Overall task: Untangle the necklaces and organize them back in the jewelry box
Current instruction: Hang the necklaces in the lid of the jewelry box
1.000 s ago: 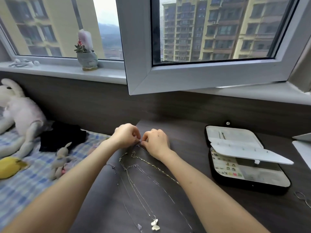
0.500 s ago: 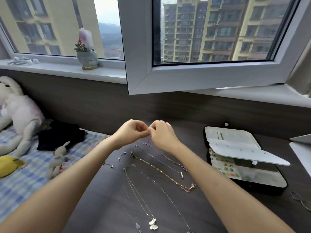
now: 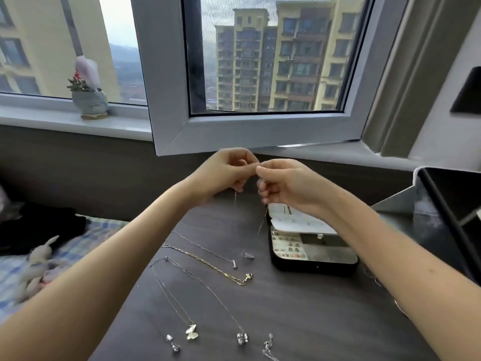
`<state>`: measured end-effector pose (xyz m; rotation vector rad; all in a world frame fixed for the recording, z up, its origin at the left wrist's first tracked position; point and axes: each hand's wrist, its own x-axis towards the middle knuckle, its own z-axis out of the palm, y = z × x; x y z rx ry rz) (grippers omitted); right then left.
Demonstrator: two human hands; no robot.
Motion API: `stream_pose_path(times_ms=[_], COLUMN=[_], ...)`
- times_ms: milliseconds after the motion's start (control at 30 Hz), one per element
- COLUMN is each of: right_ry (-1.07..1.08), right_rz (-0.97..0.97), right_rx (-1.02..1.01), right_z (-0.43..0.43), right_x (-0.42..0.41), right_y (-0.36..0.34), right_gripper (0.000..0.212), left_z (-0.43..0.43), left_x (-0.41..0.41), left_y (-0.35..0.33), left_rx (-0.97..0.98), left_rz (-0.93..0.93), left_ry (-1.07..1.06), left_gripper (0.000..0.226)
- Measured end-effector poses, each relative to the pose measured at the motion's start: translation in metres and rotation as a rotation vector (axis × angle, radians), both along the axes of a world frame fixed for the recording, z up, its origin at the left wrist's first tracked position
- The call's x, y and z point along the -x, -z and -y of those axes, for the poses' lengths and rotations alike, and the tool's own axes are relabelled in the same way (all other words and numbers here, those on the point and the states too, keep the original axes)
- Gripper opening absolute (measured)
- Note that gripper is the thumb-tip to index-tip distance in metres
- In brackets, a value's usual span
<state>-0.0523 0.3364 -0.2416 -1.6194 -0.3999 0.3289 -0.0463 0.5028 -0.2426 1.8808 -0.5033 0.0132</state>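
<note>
1. Step in hand: untangling. One necklace is off the table and being worked at hand level; the storing step has not begun for it.

2. Left side. Four necklaces lie separated on the table (image 3: 312, 321), between its left edge and its middle:
- a butterfly necklace (image 3: 191, 332), its pendant toward the near edge;
- a long silver necklace (image 3: 242, 337), running beside the butterfly one;
- a gold chain (image 3: 229, 276), laid diagonally at mid-table;
- a short silver chain (image 3: 208, 250), just beyond the gold one.

No two of these appear to be knotted together. A few small loose pieces by the near edge are too blurred to identify.

3. Left hand (image 3: 223, 173). It is raised above the far part of the table, with the fingers curled and pinching the thin chain (image 3: 235, 201). One strand hangs straight down from this grip.

4. Right hand (image 3: 286, 183). It is raised to the same height, fingertips meeting those of the left hand, and is closed on the same thin chain. A second strand hangs below it, its end above the far edge of the jewelry box.

5. Right side. The jewelry box (image 3: 312, 268) stands open toward the table's right edge, with its white insert panel lifted. No necklace is visible in it.

6. Next move, as a judgement. The meeting fingertips suggest work on a knot or clasp, but which one cannot be seen. That work calls for a fine pull-apart with low force, since the chain is thin and could kink. Once free, the chain needs carrying right to the box without the hanging strands dragging across the laid-out necklaces.
</note>
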Motion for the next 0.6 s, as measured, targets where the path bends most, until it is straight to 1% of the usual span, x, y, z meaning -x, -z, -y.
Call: stream_pose_path(times_ms=[67,133,200,300,367,400,433,500,567,600], right_ry=[0.006,0.06,0.099,0.118,0.142,0.158,0.172,0.19,0.21,0.223], right_rz=[0.07,0.123,0.15,0.201,0.251,0.267,0.276,0.291,0.306,0.314], right_rx=[0.131,0.179,0.152,0.079,0.04,0.022,0.006,-0.008,-0.008,-0.006], right_z=[0.007,0.012,0.018,0.026,0.032,0.035,0.039,0.047,0.056,0.061], right_x=[0.004,0.006,0.006,0.007,0.007,0.007,0.006,0.003,0.0,-0.002], right_y=[-0.012,-0.025,-0.038,-0.058,-0.072,-0.079,-0.086,-0.097,-0.104,-0.107], right_gripper=[0.006,0.007,0.013,0.017,0.016,0.014,0.012,0.01,0.01,0.01], left_z=[0.011,0.019,0.025,0.031,0.035,0.038,0.042,0.052,0.065,0.072], left_x=[0.001,-0.001,-0.002,-0.006,-0.012,-0.015,-0.019,-0.03,-0.042,-0.048], left_y=[-0.015,-0.029,-0.043,-0.056,-0.055,-0.05,-0.042,-0.018,0.012,0.027], left_rx=[-0.087,-0.096,-0.047,0.12,0.183,0.169,0.114,-0.105,-0.34,-0.428], left_rz=[0.065,0.091,0.08,0.028,0.001,-0.013,-0.018,0.016,0.053,0.051], left_ry=[-0.004,-0.011,-0.004,0.051,0.07,0.058,0.028,-0.06,-0.122,-0.133], left_gripper=[0.012,0.015,0.017,0.02,0.015,0.011,0.009,0.009,0.014,0.019])
